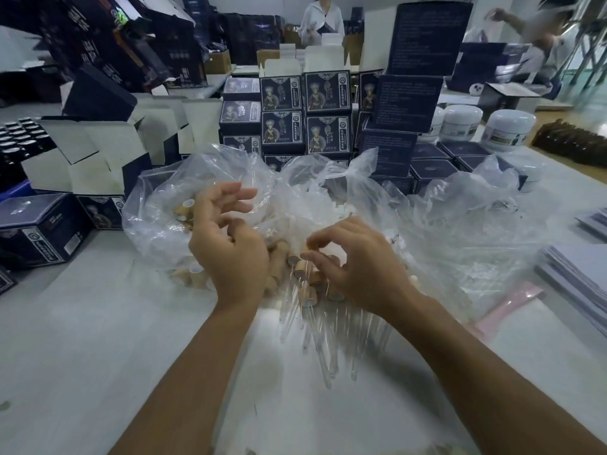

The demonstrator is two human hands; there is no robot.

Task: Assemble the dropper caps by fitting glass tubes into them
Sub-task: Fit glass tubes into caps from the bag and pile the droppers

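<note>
1. Two hands over a white table (98, 339), head view only, so that's all I've got.
2. Left hand (230, 244) is up over the left plastic bag (154, 231), fingers spread loose and relaxed, not holding anything as far as I can see.
3. Right hand (354, 267) sits lower, fingers curled down onto the pile of caps (308, 277). Fingertips look like they're touching or pinching one of the wooden caps, but I honestly can't tell if it's a real grip or just a touch.
4. Caps are tan wood-look, heaped between the two hands right at the mouth of the bags. A few more caps show inside the left bag, one near the left fingers.
5. Tubes (328, 343) are clear glass, lying in a fan on the table just in front of the caps, tips pointing toward the camera. Several look already fitted into caps; blurry, so not sure about all of them.
6. Another crumpled clear bag (460, 231) is off to the right.
7. Behind it all: stacks of dark blue boxes (305, 113), open white-lined cartons (98, 152) on the left, white jars (505, 129) back right.
8. Grey sheets (578, 274) stacked at the right edge, a pink strip (505, 307) beside them.
9. Two people at the back of the room.
</note>
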